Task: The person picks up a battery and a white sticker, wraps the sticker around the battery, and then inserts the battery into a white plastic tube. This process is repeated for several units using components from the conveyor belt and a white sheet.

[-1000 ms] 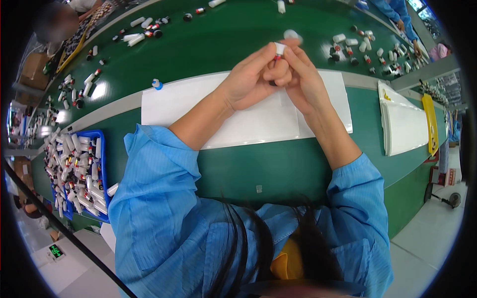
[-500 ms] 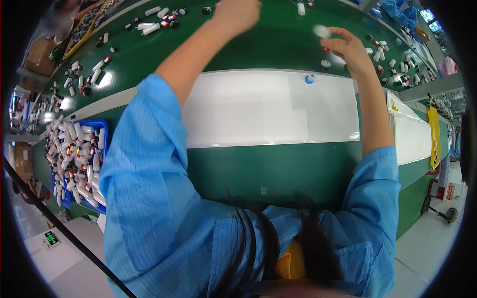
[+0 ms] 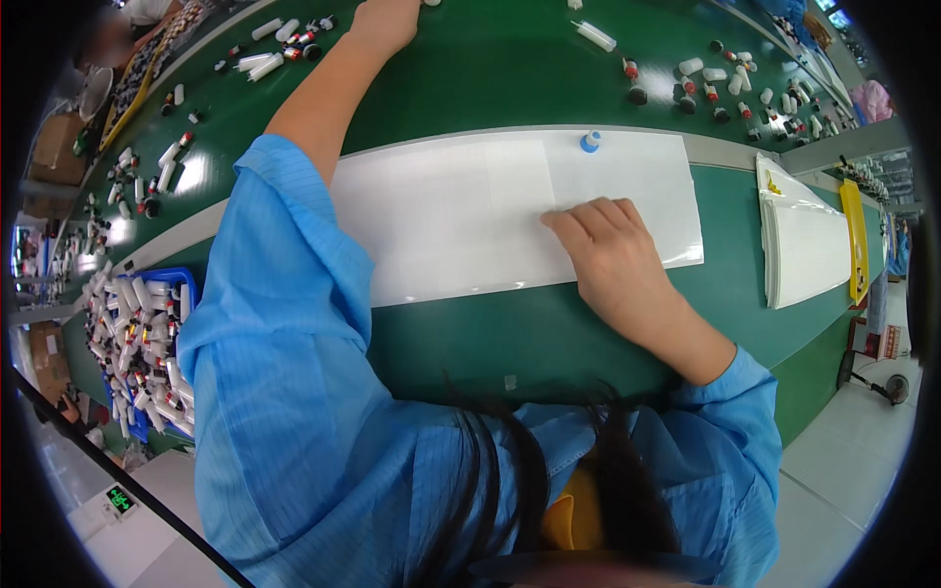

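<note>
From the head view, your right hand [image 3: 616, 257] lies palm down on the white sheet [image 3: 461, 220] that is spread across the green table [image 3: 470, 78]. Its fingers are stretched out flat and loosely together, gripping nothing, with the fingertips pointing toward the middle of the sheet. Just beyond that hand, near the far edge of the sheet, a small blue-and-white cap [image 3: 589, 141] stands apart from your fingers.

Your left hand [image 3: 387, 20] is stretched far out over the table toward the top edge of the picture, well apart from the sheet. It is partly cut off there, so you cannot tell whether its fingers are open or closed, or whether they hold anything. Small white tubes [image 3: 265, 61] lie scattered on the table just left of that arm, and more tubes and caps [image 3: 706, 78] lie across the far right of the table.

At your left side, a blue bin [image 3: 137, 353] is heaped with white tubes. To your right, a white tray [image 3: 809, 245] rests on the table edge.
</note>
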`<state>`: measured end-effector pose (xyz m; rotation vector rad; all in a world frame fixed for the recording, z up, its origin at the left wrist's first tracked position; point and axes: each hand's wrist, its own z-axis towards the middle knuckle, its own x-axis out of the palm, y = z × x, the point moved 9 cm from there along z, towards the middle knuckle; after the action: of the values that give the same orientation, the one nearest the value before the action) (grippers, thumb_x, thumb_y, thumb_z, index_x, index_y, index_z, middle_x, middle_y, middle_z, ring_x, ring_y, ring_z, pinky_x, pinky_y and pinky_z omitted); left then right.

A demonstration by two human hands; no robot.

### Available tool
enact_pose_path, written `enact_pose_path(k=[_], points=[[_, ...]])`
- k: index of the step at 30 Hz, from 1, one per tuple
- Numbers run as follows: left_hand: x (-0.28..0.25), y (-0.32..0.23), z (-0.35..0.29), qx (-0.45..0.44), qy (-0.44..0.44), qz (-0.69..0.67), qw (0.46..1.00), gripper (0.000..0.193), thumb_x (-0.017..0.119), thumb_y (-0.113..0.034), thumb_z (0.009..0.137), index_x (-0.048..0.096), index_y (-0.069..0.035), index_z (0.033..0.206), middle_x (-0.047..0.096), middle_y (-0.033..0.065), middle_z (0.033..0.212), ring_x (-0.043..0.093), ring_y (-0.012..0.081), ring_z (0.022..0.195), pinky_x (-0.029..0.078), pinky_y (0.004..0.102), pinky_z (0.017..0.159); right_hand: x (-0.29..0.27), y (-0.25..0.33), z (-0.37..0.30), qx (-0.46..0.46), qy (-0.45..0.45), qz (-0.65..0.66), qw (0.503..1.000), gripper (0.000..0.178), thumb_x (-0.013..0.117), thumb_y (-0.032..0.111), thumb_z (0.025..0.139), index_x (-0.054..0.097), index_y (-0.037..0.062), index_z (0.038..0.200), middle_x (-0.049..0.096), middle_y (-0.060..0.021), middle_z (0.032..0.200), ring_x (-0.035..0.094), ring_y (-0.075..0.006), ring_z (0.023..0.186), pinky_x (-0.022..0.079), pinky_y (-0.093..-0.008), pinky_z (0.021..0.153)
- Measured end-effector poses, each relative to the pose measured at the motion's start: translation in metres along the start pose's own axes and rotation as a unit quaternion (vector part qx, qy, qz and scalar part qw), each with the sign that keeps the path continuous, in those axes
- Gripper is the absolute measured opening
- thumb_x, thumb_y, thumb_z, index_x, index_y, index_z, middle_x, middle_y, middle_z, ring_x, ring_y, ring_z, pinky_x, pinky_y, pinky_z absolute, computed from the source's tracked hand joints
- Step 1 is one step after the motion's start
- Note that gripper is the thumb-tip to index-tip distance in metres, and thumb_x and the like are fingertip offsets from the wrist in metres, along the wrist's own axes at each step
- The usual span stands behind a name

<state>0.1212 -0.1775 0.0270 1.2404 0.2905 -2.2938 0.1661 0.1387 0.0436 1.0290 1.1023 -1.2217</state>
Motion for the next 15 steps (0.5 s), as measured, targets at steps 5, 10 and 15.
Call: enact_pose_path(k=[5,10,15], points=[[-0.001,-0.001,-0.029,-0.065,0.206,-0.043,0.975,0.018,0.047,-0.006,0.078,0.058,-0.003,0.093,0.052,0.0169,0.099,0.055,0.0310,0.088,0.046,0.0394,0.074,-0.009,-0.011,0.010,-0.001,-0.075,0.070,0.995,0.026,0.051,0.001,0.065,0.053,-0.0015,0.091,0.054,-0.0117,0.079,0.052,-0.0268,0.078,0.042,-0.0352,0.071],[-0.008,-0.021,-0.061,-0.039,0.222,-0.017,0.974,0.023,0.041,-0.019,0.087,0.053,-0.003,0.099,0.057,0.0155,0.101,0.053,0.0302,0.100,0.034,0.0485,0.086,0.003,-0.007,0.012,-0.009,0.027,-0.020,0.999,0.018,0.053,-0.004,0.065,0.051,0.0000,0.083,0.057,-0.0114,0.077,0.055,-0.0284,0.080,0.045,-0.0354,0.071],[-0.020,-0.035,-0.066,0.006,0.268,0.001,0.963,0.025,0.045,-0.022,0.087,0.056,-0.002,0.098,0.059,0.0160,0.095,0.056,0.0302,0.096,0.039,0.0435,0.084,0.013,-0.043,0.035,0.075,0.154,0.124,0.977,0.025,0.062,-0.002,0.064,0.053,0.0035,0.086,0.058,-0.0115,0.076,0.056,-0.0292,0.076,0.046,-0.0385,0.067]])
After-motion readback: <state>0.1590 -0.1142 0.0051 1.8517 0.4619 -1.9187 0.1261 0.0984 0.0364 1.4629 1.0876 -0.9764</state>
